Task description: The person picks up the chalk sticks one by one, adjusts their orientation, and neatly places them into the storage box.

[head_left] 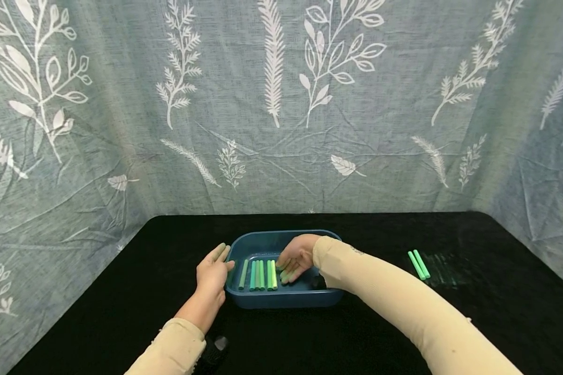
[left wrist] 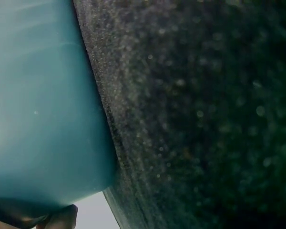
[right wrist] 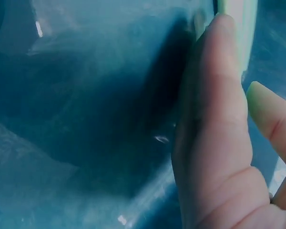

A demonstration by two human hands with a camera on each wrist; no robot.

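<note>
A blue plastic basin [head_left: 283, 299] sits on the black table. Several green and yellow-green chalk sticks [head_left: 261, 275] lie side by side inside, toward its left. My left hand [head_left: 210, 276] is at the basin's left end, thumb over the rim and fingers along the outer wall; its fingertips [left wrist: 62, 218] show at the wall's edge in the left wrist view. Inside the basin, my right hand [head_left: 296, 259] reaches down with its fingers straight, right beside the rightmost pale chalk stick [right wrist: 245, 33]. Green dust colours the fingertips of both hands.
Two more green chalk sticks [head_left: 419, 264] lie on the table to the right, next to faint green smears [head_left: 443, 268]. A grey-blue curtain [head_left: 281, 172] with white leaf prints hangs behind the table. My right sleeve [head_left: 394, 297] crosses the basin's right end.
</note>
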